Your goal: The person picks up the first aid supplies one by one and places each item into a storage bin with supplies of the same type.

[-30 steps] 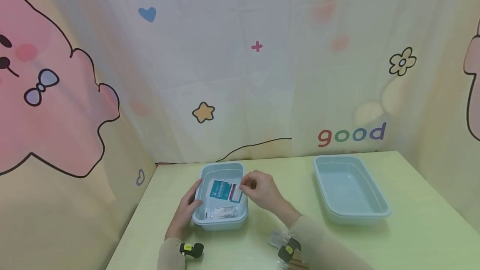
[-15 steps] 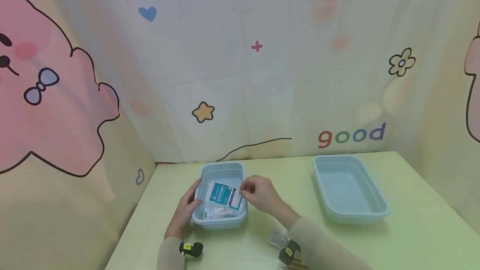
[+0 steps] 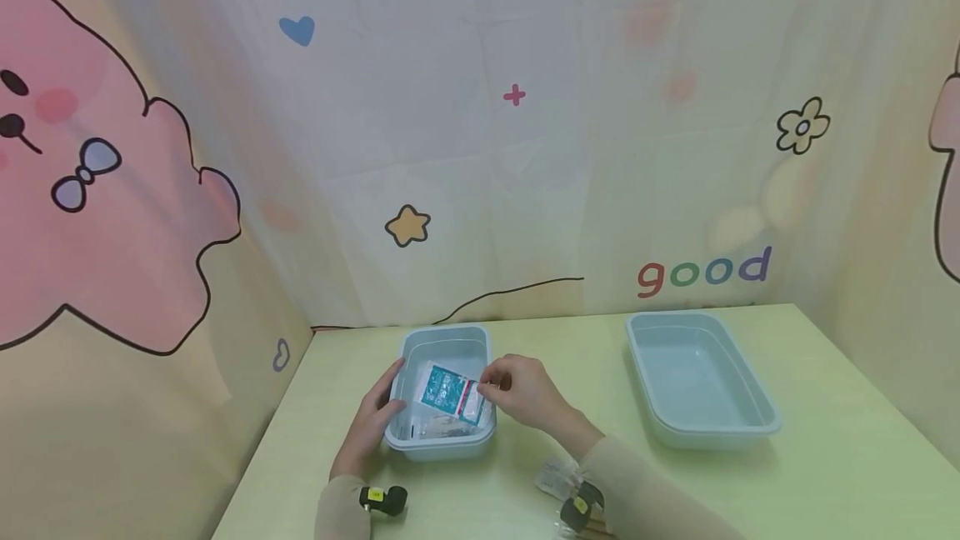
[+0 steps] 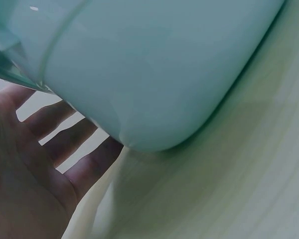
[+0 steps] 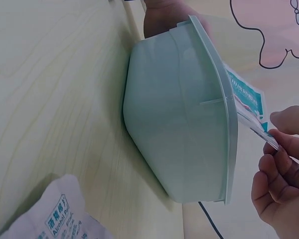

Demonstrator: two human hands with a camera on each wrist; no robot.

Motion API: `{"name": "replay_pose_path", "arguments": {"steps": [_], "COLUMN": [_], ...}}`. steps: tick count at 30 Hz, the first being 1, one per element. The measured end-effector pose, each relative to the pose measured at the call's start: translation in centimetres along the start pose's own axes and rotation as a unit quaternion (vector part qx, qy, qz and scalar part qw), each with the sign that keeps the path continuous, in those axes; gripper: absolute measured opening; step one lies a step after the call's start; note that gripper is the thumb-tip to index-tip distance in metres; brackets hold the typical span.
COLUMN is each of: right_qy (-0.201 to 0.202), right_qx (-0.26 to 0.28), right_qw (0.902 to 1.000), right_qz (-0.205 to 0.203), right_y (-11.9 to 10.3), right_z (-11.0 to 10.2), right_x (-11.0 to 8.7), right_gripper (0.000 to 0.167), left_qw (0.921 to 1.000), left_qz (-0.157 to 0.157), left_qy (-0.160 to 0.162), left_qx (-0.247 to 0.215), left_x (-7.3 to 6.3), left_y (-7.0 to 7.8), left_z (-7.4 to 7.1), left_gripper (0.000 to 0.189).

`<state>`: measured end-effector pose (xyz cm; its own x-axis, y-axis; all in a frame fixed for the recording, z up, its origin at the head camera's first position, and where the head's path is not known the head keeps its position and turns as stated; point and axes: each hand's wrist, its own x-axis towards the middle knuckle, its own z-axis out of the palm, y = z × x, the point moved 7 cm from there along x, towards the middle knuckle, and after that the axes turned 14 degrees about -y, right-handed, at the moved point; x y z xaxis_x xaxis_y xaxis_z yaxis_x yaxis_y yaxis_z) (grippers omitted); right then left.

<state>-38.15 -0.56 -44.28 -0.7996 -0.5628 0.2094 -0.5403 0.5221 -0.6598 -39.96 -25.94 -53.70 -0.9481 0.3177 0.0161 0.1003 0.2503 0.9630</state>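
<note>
A teal-and-white packet [image 3: 446, 388] is held at the mouth of the left bin [image 3: 441, 452].
In the head view, its long axis is angled from far left to near right, the white end pinched by the right hand [image 3: 523, 391]. In the left wrist view, the spread, nearly straight fingers of the left hand [image 4: 32, 172] are laid against the bin. In the right wrist view, the packet is slanted over the rim.

Against the left hand [image 3: 369, 422], a plastic tray [image 3: 442, 451] is looking smooth and faintly glossy; in the right hand [image 3: 523, 390], a packet [image 3: 444, 390] is showing filmy plastic; near that hand, a wrinkled sachet [image 5: 60, 216] is looking papery.
</note>
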Motion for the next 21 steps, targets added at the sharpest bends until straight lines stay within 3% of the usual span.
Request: {"name": "replay_pose_path", "arguments": {"steps": [10, 21], "right_qy": [0.004, 0.010], "right_qx": [0.004, 0.006], "right_qw": [0.9999, 0.9997], "right_qz": [-0.015, -0.022], "right_y": [-0.29, -0.70], "right_z": [-0.20, -0.49], "right_x": [0.00, -0.02], "right_gripper": [0.006, 0.006], "left_qw": [0.9999, 1.0000], "left_qz": [-0.011, 0.002], "left_qy": [-0.003, 0.000], "left_qx": [0.000, -0.006], "left_x": [0.21, 0.22], "left_y": [-0.12, -0.39], "left_z": [-0.10, -0.17], "left_gripper": [0.068, 0.068]}}
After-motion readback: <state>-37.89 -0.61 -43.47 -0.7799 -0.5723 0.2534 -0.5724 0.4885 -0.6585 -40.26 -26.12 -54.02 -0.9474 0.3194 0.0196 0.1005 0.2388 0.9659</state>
